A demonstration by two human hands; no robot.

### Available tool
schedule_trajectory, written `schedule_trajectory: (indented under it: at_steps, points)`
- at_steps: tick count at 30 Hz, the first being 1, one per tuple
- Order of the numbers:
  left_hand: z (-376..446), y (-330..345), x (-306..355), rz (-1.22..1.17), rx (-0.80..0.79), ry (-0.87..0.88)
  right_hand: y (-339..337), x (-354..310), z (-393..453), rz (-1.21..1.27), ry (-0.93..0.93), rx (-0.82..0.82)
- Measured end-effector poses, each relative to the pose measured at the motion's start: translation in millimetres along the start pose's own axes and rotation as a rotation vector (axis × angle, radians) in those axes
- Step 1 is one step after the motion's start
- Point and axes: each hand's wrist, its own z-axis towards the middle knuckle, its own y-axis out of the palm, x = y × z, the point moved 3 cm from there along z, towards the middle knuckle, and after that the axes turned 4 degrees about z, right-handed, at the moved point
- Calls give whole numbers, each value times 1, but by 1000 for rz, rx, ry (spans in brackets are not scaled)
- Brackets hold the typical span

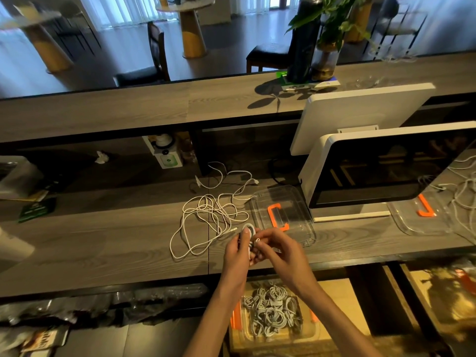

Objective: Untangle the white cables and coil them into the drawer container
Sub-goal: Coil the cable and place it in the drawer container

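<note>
From the head view, a clear drawer container [273,318] with orange trim sits low, below the counter edge, holding many coiled white cables [270,309]. On the grey wooden counter [103,248] a clear lid with an orange handle [279,215] lies just right of the tangled white cables [206,217]. The left hand [238,249] and right hand [277,249] meet above the counter's front edge, both pinching a small white cable coil [249,229]. A white monitor [381,171] stands to the right, beside the lid
</note>
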Motion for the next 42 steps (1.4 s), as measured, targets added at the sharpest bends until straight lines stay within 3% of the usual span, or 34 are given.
schedule_trajectory:
  at_steps: [3, 6, 16, 24, 33, 42]
  points:
    - [1, 3, -4, 4, -25, -42, -5, -1, 2, -71, -76, 84]
    - [0, 1, -7, -4, -28, -86, -5, -4, 4, 20, -64, 119]
    - [-9, 3, -1, 178, -136, 9, -2, -1, 12, 91, -40, 150]
    - [-14, -5, 4, 177, -115, -38, 7, -9, 7, -40, -186, 110]
    - [-8, -12, -1, 124, -99, -64, 4, -16, 10, -288, -292, -104]
    - [-1, -6, 2, 140, 9, -37, 14, -9, 13, -415, -320, -122]
